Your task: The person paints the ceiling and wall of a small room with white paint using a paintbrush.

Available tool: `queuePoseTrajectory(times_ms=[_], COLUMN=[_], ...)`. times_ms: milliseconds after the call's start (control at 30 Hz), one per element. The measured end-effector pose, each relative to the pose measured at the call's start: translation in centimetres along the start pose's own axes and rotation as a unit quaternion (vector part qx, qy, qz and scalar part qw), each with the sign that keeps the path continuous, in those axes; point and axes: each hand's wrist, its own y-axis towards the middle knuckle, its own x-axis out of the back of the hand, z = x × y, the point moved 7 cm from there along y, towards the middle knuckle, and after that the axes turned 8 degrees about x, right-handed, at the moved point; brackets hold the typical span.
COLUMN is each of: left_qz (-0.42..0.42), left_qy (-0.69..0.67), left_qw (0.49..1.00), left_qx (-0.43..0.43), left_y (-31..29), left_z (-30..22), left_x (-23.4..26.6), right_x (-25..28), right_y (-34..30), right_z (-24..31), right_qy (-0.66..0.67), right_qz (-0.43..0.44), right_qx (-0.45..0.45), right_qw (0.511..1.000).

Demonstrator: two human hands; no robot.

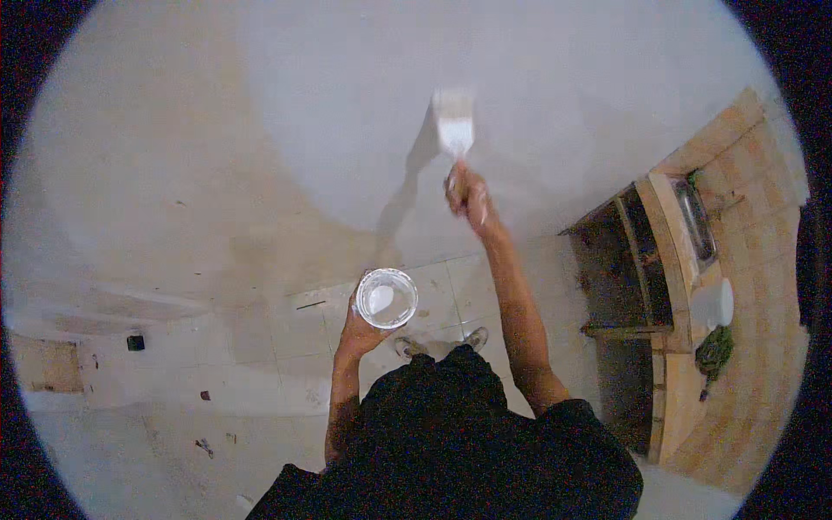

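Note:
My right hand is closed round the handle of a wide paintbrush, its arm stretched out ahead. The brush is at the wall, its bristles pointing up and slightly blurred. Around the brush the wall looks whitish, while a beige area shows to the left and below. In my left hand is a round tub, held in front of my body with its mouth up. White paint lies inside it, and white smears coat its rim. Most of my left fingers are hidden by the tub.
On the right stands a tiled counter with dark open shelves below. A sink, a white container and a bunch of greens are on it. Small debris and a black box lie on the tiled floor.

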Motion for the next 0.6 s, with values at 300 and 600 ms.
queuePoseTrajectory(times_ms=[300,600], left_qz=[-0.012,0.005], left_qy=[0.028,0.017], left_qw=[0.999,1.0], left_qx=[0.027,0.022], left_y=[-0.2,0.4], left_z=[2.5,0.2], left_x=[0.4,0.2], right_x=[0.8,-4.4], right_y=[-12.2,4.1], right_z=[-12.7,16.6], right_qy=[0.081,-0.118], right_qz=[0.011,0.023], right_qx=[-0.307,-0.102], right_qw=[0.948,0.988])
